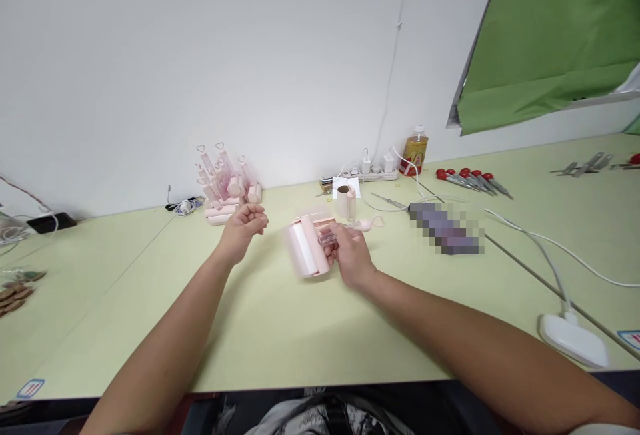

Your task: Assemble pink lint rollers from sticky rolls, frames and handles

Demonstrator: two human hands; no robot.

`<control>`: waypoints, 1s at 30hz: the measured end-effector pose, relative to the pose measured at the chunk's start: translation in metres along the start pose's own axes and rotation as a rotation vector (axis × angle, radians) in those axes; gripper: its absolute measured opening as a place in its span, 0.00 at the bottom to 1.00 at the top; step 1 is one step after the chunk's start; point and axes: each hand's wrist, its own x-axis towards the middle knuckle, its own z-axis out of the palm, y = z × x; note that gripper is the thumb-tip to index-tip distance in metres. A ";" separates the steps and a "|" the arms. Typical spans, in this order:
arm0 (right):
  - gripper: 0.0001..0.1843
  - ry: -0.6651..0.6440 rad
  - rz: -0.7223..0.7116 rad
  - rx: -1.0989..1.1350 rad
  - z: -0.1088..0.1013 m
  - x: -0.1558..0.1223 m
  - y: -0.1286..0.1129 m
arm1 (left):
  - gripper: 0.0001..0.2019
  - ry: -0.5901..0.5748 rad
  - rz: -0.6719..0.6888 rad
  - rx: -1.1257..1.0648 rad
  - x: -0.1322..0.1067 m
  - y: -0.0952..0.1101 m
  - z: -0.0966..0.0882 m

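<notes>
My right hand (353,252) is wrapped round the handle of a pink lint roller (309,248) with a white roll in it. The head is smeared by motion and points left over the table. Behind my right hand, a pink handle with a heart-shaped loop (377,222) sticks out to the right. My left hand (245,225) hovers to the left of the roller, fingers curled in, nothing visible in them. Beyond it, several pink lint rollers (225,182) are stacked against the wall with heart-looped handles up. A roll with a hollow core (343,200) stands behind the held roller, beside an upright pink piece (351,205).
A power strip (380,174) with chargers and a bottle (415,150) stand along the wall. To the right lie several red-ended tools (473,180), a pixelated object (445,227), cables and a white device (574,340). Brown pieces (15,294) lie at the far left.
</notes>
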 end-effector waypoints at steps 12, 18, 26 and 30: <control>0.21 -0.101 -0.113 0.067 -0.003 0.004 -0.016 | 0.33 -0.358 -0.106 -0.335 -0.018 -0.018 0.031; 0.23 0.078 -0.261 0.000 -0.012 0.011 -0.044 | 0.27 0.165 -0.117 0.355 0.020 -0.018 -0.027; 0.23 -0.007 -0.302 -0.203 -0.028 0.016 -0.030 | 0.34 -0.221 -0.043 1.265 0.070 -0.019 -0.001; 0.22 -0.076 -0.296 -0.272 -0.034 0.018 -0.023 | 0.32 -0.293 -0.060 1.262 0.085 -0.028 0.016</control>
